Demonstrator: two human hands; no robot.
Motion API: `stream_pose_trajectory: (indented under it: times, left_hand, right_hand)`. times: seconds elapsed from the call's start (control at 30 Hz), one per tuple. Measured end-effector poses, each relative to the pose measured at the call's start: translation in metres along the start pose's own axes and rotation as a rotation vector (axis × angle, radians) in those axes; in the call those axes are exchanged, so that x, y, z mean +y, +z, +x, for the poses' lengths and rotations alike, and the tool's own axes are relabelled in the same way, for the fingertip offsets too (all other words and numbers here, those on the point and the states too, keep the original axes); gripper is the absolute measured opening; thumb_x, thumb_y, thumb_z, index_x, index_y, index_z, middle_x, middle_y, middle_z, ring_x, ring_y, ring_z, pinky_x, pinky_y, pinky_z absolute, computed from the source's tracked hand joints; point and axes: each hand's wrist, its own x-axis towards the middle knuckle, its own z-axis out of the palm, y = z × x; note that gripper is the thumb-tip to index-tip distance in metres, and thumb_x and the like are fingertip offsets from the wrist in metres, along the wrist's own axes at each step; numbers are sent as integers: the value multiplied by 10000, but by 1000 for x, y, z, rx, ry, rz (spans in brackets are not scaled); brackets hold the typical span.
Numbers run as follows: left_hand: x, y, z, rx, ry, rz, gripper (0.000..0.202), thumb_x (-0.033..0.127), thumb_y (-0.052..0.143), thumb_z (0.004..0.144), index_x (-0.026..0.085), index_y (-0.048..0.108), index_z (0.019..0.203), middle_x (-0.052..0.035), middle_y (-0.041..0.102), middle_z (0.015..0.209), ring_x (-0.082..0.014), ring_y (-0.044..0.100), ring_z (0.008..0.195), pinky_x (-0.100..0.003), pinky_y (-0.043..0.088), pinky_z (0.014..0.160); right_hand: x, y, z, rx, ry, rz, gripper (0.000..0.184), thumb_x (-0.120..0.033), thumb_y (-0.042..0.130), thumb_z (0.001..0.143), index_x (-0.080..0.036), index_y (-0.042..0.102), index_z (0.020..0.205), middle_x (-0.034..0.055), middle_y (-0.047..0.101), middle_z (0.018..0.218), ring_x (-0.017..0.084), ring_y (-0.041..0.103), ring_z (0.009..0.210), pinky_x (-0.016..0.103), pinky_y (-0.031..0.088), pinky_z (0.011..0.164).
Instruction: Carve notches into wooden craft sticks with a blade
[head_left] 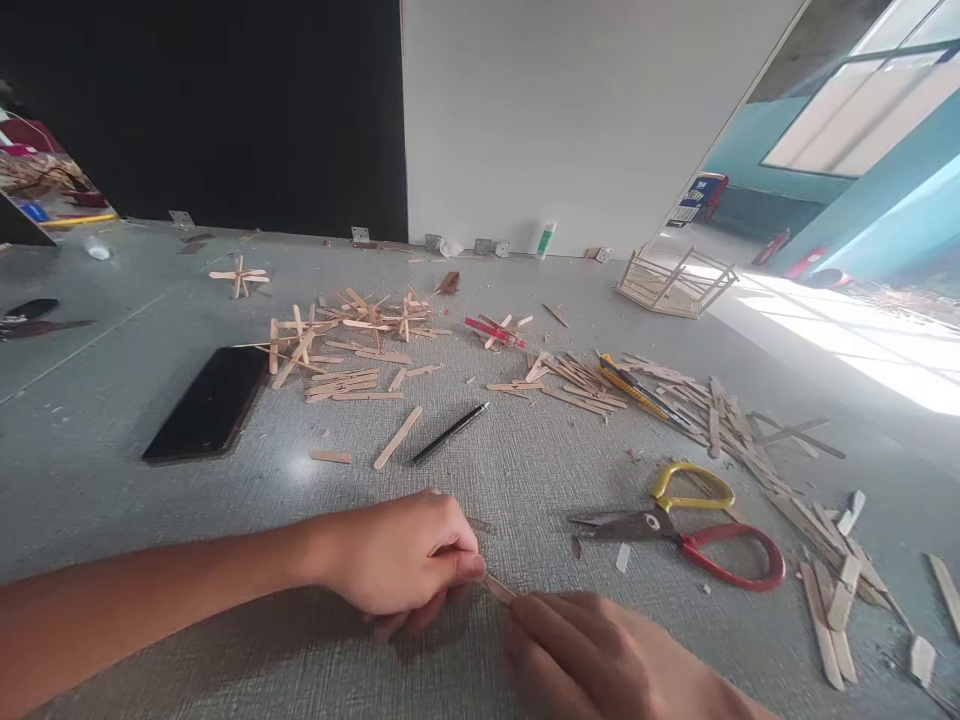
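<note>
Head view: the table [67,450] is bearing part-done work. The left hand [420,555] is pinching one end of a stick [499,590] in curled fingers; the right hand [592,650] is covering the other end, its grip hidden. At back right a frame [675,278] is standing assembled, as is a star [239,275] at back left. Loose sticks [398,437] are lying unjoined, seemingly awaiting work; the held one is apparently joining nothing yet.

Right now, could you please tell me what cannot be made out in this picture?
In the head view:
Held wooden stick: both ends hidden by the left hand and right hand.
Right thumb: hidden by that hand's own fingers.
Bottle: print too small to read.
Dark object: cut off by the left edge.
</note>
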Motion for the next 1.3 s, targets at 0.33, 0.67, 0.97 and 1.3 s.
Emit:
stream_pose_trajectory:
  times: [0.33, 0.67, 0.97, 1.3]
  left_hand:
    - [3, -3, 3, -10, 1, 10, 369, 186, 446, 1014, 215, 476, 648, 61, 506, 445, -79, 438, 292, -150, 338, 321]
    - [-1, -2, 4, -20, -25, -1, 394, 251, 476, 1011, 221, 468, 618, 50, 522, 466, -93, 446, 291, -170, 329, 302]
    - [3, -3, 0, -26, 15, -1, 489, 218, 463, 1021, 204, 442, 533, 42, 527, 462, -73, 461, 319, -168, 368, 387]
    - [-2, 1, 0, 7, 55, -11, 452, 173, 418, 1033, 210, 448, 583, 62, 521, 468, -67, 449, 300, -152, 331, 341]
  right_hand:
    - [-10, 3, 6, -65, -63, -287, 296, -71, 516, 987, -214, 573, 734, 1, 584, 689, 162, 475, 541, 348, 329, 451]
    - [-5, 3, 6, -28, 50, -191, 196, -91, 521, 972, -182, 597, 817, 30, 620, 761, 173, 519, 602, 324, 406, 492]
    - [6, -4, 2, 72, 62, 111, 489, -158, 195, 1128, -163, 602, 856, 47, 617, 738, 171, 499, 595, 301, 408, 515]
    - [11, 8, -15, 16, 125, 191, 289, -103, 336, 1086, -168, 591, 966, 36, 631, 809, 168, 525, 651, 296, 443, 576]
